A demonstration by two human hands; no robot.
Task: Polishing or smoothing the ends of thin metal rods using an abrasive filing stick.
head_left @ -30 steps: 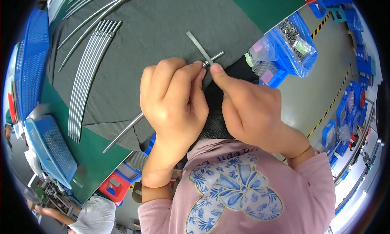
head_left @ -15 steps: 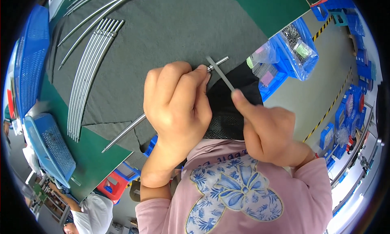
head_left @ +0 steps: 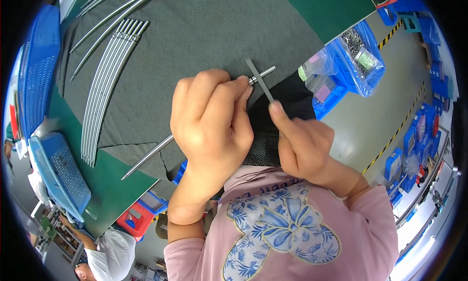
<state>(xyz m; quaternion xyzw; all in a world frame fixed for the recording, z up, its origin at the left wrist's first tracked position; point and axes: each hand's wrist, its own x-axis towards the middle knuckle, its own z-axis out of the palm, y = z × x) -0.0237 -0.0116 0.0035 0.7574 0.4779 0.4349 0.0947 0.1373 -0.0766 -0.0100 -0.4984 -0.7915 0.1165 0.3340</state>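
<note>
left hand (head_left: 209,120) gripping rod (head_left: 146,156), right hand (head_left: 302,144) pinching strip (head_left: 259,81)

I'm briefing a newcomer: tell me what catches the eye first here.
At centre, the left hand grips a long thin metal rod while the right hand holds a flat grey metal strip across its tip. To the left, a row of curved silver rods lies on the dark grey felt mat.
</note>
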